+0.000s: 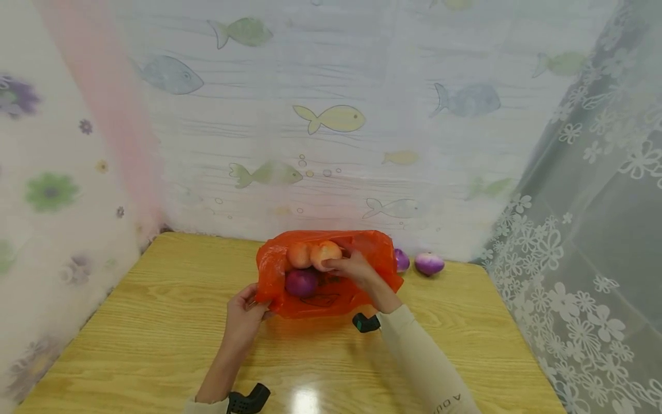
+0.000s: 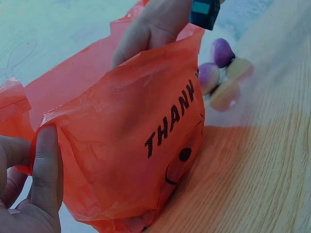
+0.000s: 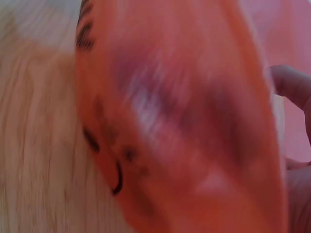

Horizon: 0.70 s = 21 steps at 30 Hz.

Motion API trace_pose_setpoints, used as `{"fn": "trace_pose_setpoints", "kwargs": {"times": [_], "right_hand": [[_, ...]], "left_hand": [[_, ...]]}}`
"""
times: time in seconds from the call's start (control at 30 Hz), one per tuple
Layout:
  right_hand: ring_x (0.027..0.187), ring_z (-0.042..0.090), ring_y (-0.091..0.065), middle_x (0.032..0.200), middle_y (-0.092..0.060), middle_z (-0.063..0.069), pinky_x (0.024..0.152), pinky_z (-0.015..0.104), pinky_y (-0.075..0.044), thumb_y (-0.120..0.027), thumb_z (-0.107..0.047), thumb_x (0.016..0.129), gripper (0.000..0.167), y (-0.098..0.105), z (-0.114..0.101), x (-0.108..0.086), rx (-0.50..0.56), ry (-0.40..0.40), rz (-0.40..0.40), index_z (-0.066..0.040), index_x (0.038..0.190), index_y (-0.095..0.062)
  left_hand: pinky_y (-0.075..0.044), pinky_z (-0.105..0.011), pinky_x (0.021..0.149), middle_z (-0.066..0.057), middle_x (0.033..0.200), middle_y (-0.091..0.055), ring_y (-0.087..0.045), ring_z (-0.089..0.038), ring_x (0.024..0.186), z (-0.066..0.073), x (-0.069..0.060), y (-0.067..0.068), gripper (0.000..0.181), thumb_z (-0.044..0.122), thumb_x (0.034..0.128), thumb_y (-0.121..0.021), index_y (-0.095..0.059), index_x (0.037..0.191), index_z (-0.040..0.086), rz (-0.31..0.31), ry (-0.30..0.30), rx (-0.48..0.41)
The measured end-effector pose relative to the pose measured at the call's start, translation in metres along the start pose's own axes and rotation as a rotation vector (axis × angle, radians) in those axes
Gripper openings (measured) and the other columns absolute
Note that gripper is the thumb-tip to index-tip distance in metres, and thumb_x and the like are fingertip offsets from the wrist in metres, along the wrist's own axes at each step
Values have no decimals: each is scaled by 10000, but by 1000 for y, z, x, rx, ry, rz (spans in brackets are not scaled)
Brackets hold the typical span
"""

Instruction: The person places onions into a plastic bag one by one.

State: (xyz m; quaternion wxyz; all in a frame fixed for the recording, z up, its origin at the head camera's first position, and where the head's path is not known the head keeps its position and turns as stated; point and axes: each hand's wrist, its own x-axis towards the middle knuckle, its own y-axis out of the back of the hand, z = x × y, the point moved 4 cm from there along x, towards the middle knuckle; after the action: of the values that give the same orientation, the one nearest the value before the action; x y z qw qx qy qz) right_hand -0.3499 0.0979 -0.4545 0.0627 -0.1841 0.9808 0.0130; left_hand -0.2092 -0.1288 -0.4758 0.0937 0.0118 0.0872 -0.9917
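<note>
Orange plastic bag point(image 1: 320, 309): on the bench point(image 1: 170, 310), between the two hands, mouth spread wide, dark THANK lettering and a smile print on the outside
Left hand point(image 1: 243, 313): at the bag's near left corner, fingers pinching the edge of the plastic; left wrist view shows the film folded between thumb and fingers
Right hand point(image 1: 357, 268): reaching into the bag mouth from the right, thumb and fingers grasping the right peach-coloured fruit point(image 1: 323, 252); right wrist view is mostly bag film, blurred, hand only partly in at the edge
Left peach-coloured fruit point(image 1: 298, 255): inside the bag, just beside the gripped one
Purple round item point(image 1: 301, 282): inside the bag, nearer the person than the fruits, no hand on it
Purple-and-white bulbs: two on the bench to the right of the bag, one point(image 1: 401, 260) partly behind its edge, the other point(image 1: 429, 264) in plain sight
Backdrop: fish-print sheet point(image 1: 331, 172) behind the bench
</note>
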Motion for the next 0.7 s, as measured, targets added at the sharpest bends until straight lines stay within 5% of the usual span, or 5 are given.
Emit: {"fn": "trace_pose_setpoints", "kwargs": {"times": [0.33, 0.7], "right_hand": [[1032, 209, -656, 1375, -525, 199, 950, 411, -580, -677, -21, 935, 487, 15, 17, 4, -93, -21, -52, 47, 1384, -504], [1104, 244, -630, 1420, -505, 188, 957, 419, -577, -706, -72, 928, 568, 16, 16, 6, -131, -52, -40, -17, 1440, -465]], "left_hand": [[-608, -237, 778, -93, 1173, -655, -689, -88, 914, -2, 0, 0, 351, -60, 989, -573, -554, 1340, -63, -9, 7, -1], [-606, -231, 778, -99, 1188, -654, -687, -85, 919, -2, 0, 0, 353, -59, 993, -565, -546, 1346, -67, -8, 5, -4]]}}
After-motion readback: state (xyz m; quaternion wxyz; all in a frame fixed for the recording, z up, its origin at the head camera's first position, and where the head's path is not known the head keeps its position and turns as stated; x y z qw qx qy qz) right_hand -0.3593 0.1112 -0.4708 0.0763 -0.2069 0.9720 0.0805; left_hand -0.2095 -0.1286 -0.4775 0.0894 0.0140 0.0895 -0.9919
